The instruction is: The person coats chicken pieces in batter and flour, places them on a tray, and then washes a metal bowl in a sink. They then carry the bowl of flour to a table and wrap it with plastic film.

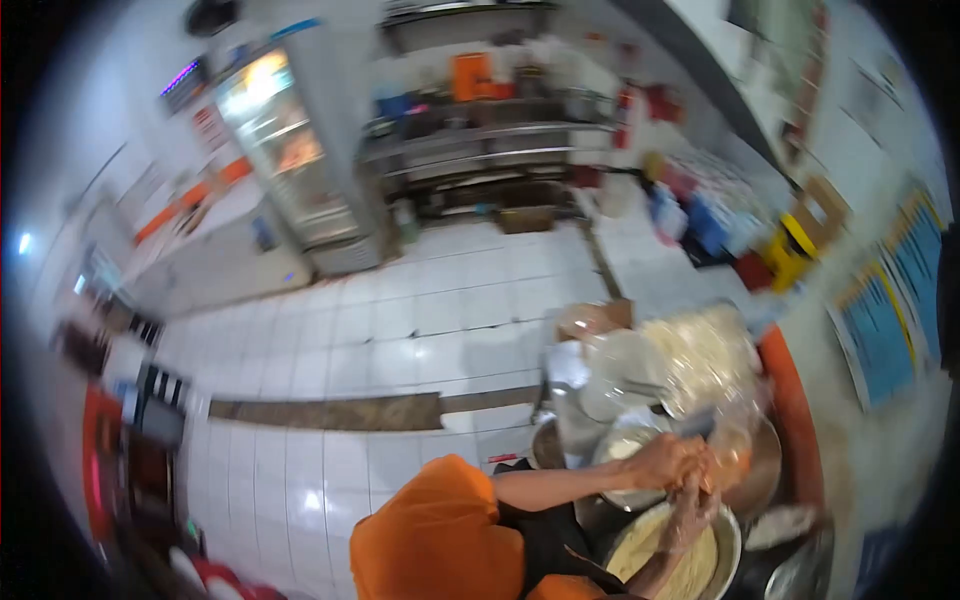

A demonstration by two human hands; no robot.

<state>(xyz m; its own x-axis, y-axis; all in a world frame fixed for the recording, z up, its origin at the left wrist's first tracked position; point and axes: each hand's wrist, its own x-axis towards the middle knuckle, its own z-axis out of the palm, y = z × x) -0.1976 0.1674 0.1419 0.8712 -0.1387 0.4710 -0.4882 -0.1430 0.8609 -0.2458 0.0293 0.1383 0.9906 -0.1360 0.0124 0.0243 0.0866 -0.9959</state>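
My left hand (664, 462) reaches in from an orange sleeve with its fingers curled closed. Just below and touching it is my right hand (692, 510), also closed, and pale stuff coats its skin. What lies between the fingers is too blurred to make out. Clear plastic with an orange tint (732, 462) shows right beside the fingertips. Both hands are above the rim of a large metal bowl (738, 550) that holds a pale yellow dough or batter (640, 548). A smaller bowl with white contents (625, 443) sits behind my left forearm.
A large clear bag of pale food (705, 355) lies behind the hands. More metal bowls (790, 575) stand at the right, near an orange edge (790, 415). Across the tiled floor (440, 340) are a glass-door fridge (290, 150) and a steel counter (490, 140).
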